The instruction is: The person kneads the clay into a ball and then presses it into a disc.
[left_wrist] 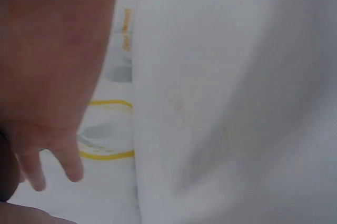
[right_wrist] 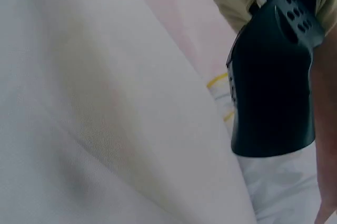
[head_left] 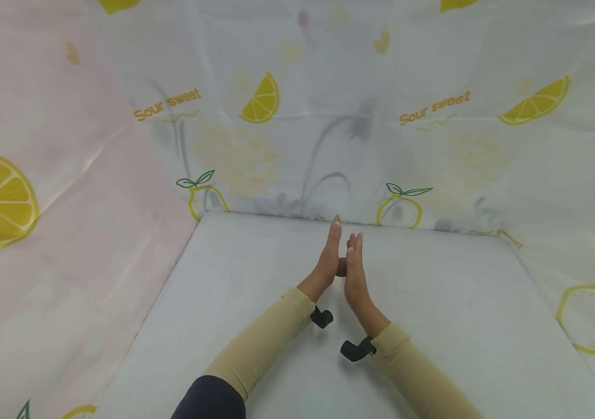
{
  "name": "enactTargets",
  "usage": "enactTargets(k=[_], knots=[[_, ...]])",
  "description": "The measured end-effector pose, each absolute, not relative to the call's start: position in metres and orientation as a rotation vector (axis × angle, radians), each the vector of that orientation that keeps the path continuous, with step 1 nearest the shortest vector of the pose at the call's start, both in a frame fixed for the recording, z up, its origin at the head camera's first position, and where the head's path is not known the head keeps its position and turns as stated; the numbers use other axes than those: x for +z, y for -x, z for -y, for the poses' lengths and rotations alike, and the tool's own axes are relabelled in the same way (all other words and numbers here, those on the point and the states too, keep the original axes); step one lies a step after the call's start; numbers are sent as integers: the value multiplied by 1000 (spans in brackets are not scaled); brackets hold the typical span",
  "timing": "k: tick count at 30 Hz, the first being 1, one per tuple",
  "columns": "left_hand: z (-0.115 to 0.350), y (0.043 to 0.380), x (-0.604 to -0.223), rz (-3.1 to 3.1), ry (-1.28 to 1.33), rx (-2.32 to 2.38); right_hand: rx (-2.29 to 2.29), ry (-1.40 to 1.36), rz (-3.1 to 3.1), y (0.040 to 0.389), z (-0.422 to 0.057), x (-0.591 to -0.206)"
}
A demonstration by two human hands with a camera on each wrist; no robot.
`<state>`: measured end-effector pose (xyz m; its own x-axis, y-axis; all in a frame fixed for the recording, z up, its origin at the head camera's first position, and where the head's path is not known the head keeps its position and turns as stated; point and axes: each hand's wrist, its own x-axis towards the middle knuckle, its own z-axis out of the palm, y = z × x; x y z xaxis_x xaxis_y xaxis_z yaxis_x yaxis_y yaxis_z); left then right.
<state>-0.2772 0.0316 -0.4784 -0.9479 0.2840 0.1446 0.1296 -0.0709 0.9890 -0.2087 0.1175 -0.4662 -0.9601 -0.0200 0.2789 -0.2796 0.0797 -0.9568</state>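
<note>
In the head view the left hand (head_left: 327,259) and the right hand (head_left: 355,273) face each other, palms inward and fingers straight, pointing toward the back wall. A small dark brown rounded object (head_left: 341,267) sits between the palms, partly covered by the right hand. The left wrist view has the right hand (left_wrist: 50,61) large at upper left, its fingertips pointing down, with part of the brown object (left_wrist: 7,169) at the left edge and the left hand (left_wrist: 31,214) below it. Along the right edge of the right wrist view shows the left hand's wrist side (right_wrist: 325,113).
Both hands are over a white tabletop (head_left: 433,302). Lemon-print sheeting (head_left: 328,70) stands around the back and sides. Black wrist-worn camera mounts (head_left: 358,349) stick out below the cuffs; the left one (right_wrist: 274,87) looms close in the right wrist view.
</note>
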Motion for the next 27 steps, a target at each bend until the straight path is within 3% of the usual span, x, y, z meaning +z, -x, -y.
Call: enactTargets(k=[16, 27], knots=[[-31, 263, -490, -2062, -556, 2108, 1918, -329, 2049, 227, -121, -440], [-27, 265, -481, -2079, -603, 2104, 1941, -180, 2160, 242, -133, -458]])
